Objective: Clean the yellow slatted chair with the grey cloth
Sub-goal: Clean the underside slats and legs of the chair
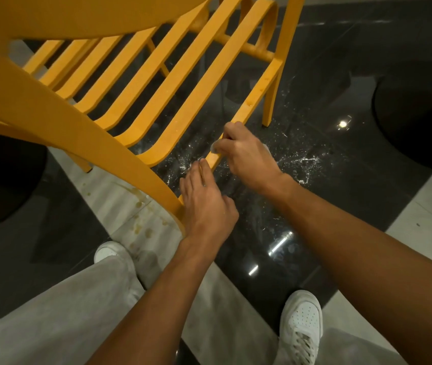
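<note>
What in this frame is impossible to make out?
Grey cloth: head view, nearly all hidden under the right hand; only slivers show.
Yellow chair: head view, top and left cut off by the frame edges.
Left hand: head view, its own back hides whether it grips the rail.

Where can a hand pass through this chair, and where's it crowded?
Free: the gap between the outermost slat and the side rail, beyond the right hand. Crowded: the rail's near end, where the right hand grips the grey cloth and the left hand rests.
</note>
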`<control>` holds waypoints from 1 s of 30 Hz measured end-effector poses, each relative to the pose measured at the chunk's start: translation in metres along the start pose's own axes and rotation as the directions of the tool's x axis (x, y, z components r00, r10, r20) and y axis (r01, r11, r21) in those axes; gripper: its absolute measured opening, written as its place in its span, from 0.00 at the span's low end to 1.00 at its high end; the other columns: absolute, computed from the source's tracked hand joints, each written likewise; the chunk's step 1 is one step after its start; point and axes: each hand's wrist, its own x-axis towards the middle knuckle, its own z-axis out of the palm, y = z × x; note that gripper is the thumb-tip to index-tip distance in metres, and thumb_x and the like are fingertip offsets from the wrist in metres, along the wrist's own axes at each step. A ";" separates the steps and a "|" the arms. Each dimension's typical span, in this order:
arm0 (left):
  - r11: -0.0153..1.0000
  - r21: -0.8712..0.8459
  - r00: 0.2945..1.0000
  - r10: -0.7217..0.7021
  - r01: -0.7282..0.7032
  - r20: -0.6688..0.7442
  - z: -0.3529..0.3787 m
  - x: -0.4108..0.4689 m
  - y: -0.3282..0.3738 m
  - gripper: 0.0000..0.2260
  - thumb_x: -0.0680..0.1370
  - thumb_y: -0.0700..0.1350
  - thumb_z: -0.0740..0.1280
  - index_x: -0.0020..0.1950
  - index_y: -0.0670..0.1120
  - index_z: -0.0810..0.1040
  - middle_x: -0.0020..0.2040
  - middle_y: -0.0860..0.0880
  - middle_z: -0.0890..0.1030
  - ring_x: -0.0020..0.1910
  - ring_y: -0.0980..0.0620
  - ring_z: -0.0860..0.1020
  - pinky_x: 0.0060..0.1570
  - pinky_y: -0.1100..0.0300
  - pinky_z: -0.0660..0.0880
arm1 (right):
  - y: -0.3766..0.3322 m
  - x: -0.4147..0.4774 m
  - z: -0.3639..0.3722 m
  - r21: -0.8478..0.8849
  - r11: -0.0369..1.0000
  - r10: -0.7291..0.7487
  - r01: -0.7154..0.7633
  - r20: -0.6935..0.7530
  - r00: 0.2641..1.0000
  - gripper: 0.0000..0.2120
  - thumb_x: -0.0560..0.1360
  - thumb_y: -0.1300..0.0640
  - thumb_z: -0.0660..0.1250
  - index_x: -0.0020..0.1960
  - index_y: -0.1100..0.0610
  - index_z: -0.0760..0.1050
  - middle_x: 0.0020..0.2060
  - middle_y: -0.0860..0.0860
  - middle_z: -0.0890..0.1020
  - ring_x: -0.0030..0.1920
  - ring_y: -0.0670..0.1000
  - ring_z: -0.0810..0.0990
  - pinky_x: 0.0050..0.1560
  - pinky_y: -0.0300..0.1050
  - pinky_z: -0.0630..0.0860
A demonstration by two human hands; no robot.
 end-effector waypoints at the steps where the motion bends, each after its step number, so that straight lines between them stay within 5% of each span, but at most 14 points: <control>1: 1.000 0.005 1.000 0.009 -0.009 -0.002 0.000 0.003 0.000 0.42 0.79 0.46 0.70 0.85 0.39 0.49 0.84 0.41 0.57 0.84 0.42 0.55 0.83 0.42 0.53 | 0.006 0.004 0.000 -0.004 0.999 0.050 -0.050 -0.025 0.998 0.07 0.78 0.64 0.73 0.53 0.57 0.85 0.47 0.52 0.74 0.51 0.53 0.76 0.40 0.53 0.80; 4: 0.999 0.027 1.000 0.024 -0.024 -0.008 0.001 0.010 0.000 0.42 0.79 0.48 0.71 0.85 0.40 0.50 0.83 0.41 0.59 0.83 0.42 0.57 0.82 0.43 0.57 | 0.017 0.017 -0.002 0.026 0.974 0.228 -0.227 -0.108 0.968 0.06 0.79 0.60 0.70 0.53 0.56 0.86 0.48 0.50 0.73 0.51 0.50 0.74 0.43 0.56 0.81; 8: 0.999 0.040 1.000 0.022 -0.023 0.009 0.000 0.018 0.003 0.43 0.79 0.48 0.72 0.85 0.40 0.49 0.83 0.41 0.60 0.83 0.42 0.57 0.83 0.43 0.55 | 0.002 0.014 -0.006 0.013 0.999 0.048 -0.049 0.026 0.998 0.06 0.79 0.60 0.71 0.52 0.57 0.86 0.48 0.53 0.74 0.52 0.53 0.76 0.43 0.52 0.79; 13: 0.999 0.034 1.000 0.022 -0.022 0.006 0.001 0.021 0.004 0.42 0.79 0.46 0.71 0.86 0.39 0.49 0.83 0.41 0.60 0.83 0.41 0.58 0.82 0.43 0.57 | 0.021 0.026 -0.008 0.023 0.974 0.227 -0.225 -0.065 0.972 0.07 0.79 0.61 0.71 0.54 0.61 0.87 0.50 0.55 0.76 0.53 0.56 0.77 0.51 0.59 0.81; 17: 0.999 0.044 1.000 0.027 -0.027 0.013 0.000 0.022 0.003 0.43 0.79 0.46 0.71 0.86 0.40 0.49 0.84 0.41 0.59 0.83 0.42 0.57 0.83 0.43 0.56 | 0.007 0.016 -0.006 0.018 0.999 0.051 -0.051 0.035 0.998 0.06 0.80 0.60 0.71 0.54 0.58 0.87 0.49 0.54 0.74 0.50 0.54 0.76 0.47 0.58 0.81; 23: 0.998 0.051 0.999 0.031 -0.032 0.013 0.000 0.021 0.004 0.42 0.80 0.47 0.70 0.86 0.40 0.48 0.84 0.41 0.59 0.83 0.42 0.57 0.83 0.44 0.56 | 0.028 0.031 -0.017 -0.036 0.974 0.221 -0.223 -0.051 0.974 0.08 0.80 0.62 0.70 0.56 0.59 0.86 0.52 0.55 0.77 0.55 0.55 0.77 0.53 0.55 0.80; 27: 0.998 0.048 0.999 0.030 -0.031 0.011 0.001 0.024 0.005 0.43 0.79 0.46 0.71 0.86 0.40 0.48 0.83 0.41 0.60 0.83 0.42 0.57 0.83 0.44 0.55 | 0.010 0.015 -0.006 0.021 0.999 0.039 -0.040 0.046 0.998 0.07 0.81 0.59 0.68 0.53 0.56 0.85 0.50 0.54 0.74 0.50 0.53 0.75 0.47 0.56 0.79; 30: 0.998 0.047 0.999 0.034 -0.034 0.010 0.001 0.026 0.007 0.42 0.79 0.46 0.70 0.86 0.40 0.48 0.83 0.41 0.60 0.83 0.42 0.58 0.82 0.44 0.56 | 0.026 0.021 -0.011 -0.003 0.996 0.084 -0.084 0.009 0.996 0.07 0.80 0.58 0.72 0.56 0.55 0.86 0.50 0.53 0.74 0.52 0.53 0.76 0.47 0.56 0.81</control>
